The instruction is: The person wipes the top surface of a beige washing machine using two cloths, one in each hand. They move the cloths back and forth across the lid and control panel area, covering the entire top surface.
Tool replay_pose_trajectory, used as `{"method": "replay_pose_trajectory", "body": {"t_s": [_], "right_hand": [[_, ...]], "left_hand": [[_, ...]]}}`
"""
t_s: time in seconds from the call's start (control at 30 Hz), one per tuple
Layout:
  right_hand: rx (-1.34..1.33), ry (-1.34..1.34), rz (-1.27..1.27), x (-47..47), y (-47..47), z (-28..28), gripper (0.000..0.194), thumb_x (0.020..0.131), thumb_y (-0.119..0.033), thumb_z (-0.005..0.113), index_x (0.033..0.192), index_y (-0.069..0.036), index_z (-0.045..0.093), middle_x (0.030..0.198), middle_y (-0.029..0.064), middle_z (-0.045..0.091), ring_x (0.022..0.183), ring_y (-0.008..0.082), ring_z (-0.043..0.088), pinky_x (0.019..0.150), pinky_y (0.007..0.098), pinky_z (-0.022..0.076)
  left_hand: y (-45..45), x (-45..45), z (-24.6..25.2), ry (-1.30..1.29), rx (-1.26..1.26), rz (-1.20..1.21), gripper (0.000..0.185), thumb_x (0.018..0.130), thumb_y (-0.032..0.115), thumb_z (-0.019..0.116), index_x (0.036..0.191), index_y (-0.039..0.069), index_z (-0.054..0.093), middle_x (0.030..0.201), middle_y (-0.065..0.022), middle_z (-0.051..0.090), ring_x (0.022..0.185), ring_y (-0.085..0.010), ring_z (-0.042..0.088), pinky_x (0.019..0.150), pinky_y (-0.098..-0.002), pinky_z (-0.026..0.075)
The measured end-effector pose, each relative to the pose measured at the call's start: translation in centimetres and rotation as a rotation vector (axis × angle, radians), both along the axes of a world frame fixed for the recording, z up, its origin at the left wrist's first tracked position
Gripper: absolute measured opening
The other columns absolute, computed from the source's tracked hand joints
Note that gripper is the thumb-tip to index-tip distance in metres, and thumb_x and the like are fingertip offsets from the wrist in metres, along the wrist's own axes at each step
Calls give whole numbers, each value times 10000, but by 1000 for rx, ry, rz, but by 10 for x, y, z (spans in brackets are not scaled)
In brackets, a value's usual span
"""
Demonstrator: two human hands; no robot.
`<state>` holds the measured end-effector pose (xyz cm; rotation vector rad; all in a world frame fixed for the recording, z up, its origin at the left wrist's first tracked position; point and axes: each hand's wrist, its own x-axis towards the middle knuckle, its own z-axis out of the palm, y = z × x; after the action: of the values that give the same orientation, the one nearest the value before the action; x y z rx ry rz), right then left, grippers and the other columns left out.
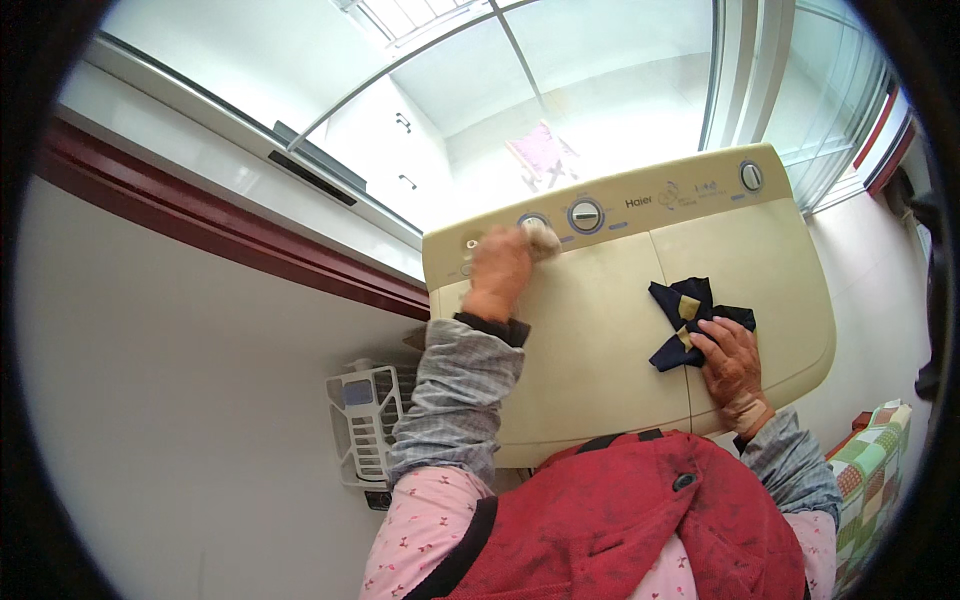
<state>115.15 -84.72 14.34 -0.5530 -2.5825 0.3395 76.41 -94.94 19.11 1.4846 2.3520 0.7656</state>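
Note:
A beige Haier twin-tub washing machine (592, 337) stands before me, its control panel (652, 199) along the far edge. My left hand (501, 262) is at the panel's left part and grips a light brown cloth (543, 241), slightly blurred, against the leftmost knob (534, 223). The middle knob (586, 216) and the right knob (751, 176) are uncovered. On the lid at right lies a crumpled dark navy cloth (679, 360) with yellowish patches. My right hand (727, 360) rests on its right side, fingers spread; whether they grip the fabric is unclear.
Behind the machine is a glass partition (465, 67) with a dark red frame (225, 232) at left. A white plastic rack (366, 435) is against the wall at lower left. At lower right stands something covered with green and white checked fabric (874, 465).

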Motion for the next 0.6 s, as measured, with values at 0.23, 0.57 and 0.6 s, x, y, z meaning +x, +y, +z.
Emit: {"method": "replay_pose_trajectory", "body": {"t_s": [0.23,0.57,0.6], "right_hand": [[-15,-33,-1,-1,0,1,511,668,23,650,1160,-118,662,1287,61,610,1230,314,536,1022,468,433],[29,6,2,-3,1,4,476,667,12,651,1124,-118,669,1253,55,625,1204,304,556,984,464,450],[26,4,2,-3,1,4,476,667,12,652,1125,-117,668,1254,55,625,1205,302,555,987,462,449]], "left_hand": [[54,-38,-1,547,166,17,332,919,98,554,1244,69,617,1233,-130,628,1143,-375,570,999,-437,467],[27,30,-41,866,14,-181,325,818,101,590,1118,20,687,1238,-115,597,1263,-349,502,940,-459,438],[21,39,-42,853,-38,-205,325,821,99,589,1120,17,685,1242,-119,598,1276,-346,498,941,-455,436]]}}
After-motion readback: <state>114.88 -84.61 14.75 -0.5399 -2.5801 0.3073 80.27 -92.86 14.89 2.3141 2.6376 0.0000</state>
